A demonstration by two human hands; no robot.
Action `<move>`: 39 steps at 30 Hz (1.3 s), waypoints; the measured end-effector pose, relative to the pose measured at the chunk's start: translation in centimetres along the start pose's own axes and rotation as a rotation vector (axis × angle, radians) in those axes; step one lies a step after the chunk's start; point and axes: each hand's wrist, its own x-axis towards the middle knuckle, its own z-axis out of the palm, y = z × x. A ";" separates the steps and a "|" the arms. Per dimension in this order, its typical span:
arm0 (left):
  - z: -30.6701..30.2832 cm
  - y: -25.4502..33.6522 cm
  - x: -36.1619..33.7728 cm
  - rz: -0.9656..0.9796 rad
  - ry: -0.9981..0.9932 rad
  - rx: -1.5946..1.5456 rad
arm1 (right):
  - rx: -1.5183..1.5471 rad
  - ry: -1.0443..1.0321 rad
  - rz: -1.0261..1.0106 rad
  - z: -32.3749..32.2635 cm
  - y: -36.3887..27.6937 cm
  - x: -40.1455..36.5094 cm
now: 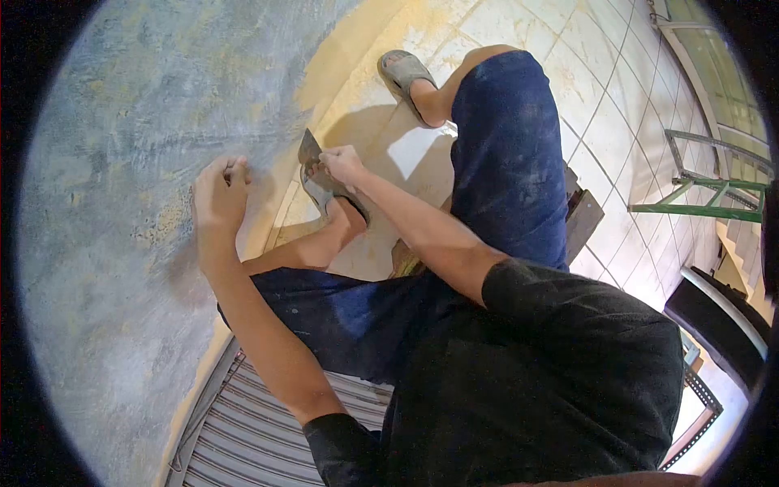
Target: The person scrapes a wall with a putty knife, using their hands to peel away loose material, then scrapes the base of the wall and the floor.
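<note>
My right hand (342, 165) grips a putty knife (309, 148), its dark flat blade pointing up and away close to the wall's lower edge. Beneath that hand is my left foot in a grey sandal (318, 187). My left hand (222, 193) is at the wall (122, 187), fingers curled in; what they hold, if anything, I cannot tell. The wall surface is mottled blue-grey with yellowish patches and rough marks around the left hand. A yellowish band (329, 69) runs along its lower edge.
White floor tiles (600, 105) with yellowish smears lie around my feet. A slatted metal shutter (260, 430) is below my left arm. To the right stands a green metal frame (698, 213), with a wooden piece (586, 217) beside my right thigh.
</note>
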 end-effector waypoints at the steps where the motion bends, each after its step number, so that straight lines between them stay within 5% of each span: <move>1: -0.3 0.3 0.0 -0.007 0.009 -0.010 | -0.003 -0.003 -0.010 0.4 0.1 0.0; 4: -0.6 0.8 0.2 -0.011 0.005 0.015 | -0.010 -0.011 -0.115 0.6 -0.3 0.1; 6: -0.4 0.6 0.0 -0.008 -0.024 0.059 | -0.015 -0.027 0.091 -0.3 -0.3 0.5; 17: -0.3 0.0 0.3 -0.019 -0.016 -0.039 | 0.078 -0.030 0.043 0.2 0.3 0.1; 21: -0.3 0.2 0.4 0.016 0.021 0.005 | -0.026 0.030 -0.193 0.8 0.1 0.1; 23: -0.3 0.5 0.2 -0.047 -0.003 -0.001 | 0.045 -0.045 0.002 -0.6 -2.2 -1.1; 26: -0.7 0.9 0.1 -0.049 -0.017 -0.062 | 0.046 0.024 -0.049 0.8 2.0 1.2; 39: -0.3 0.1 0.3 0.028 0.038 0.001 | 0.017 -0.018 0.027 0.7 -0.3 0.6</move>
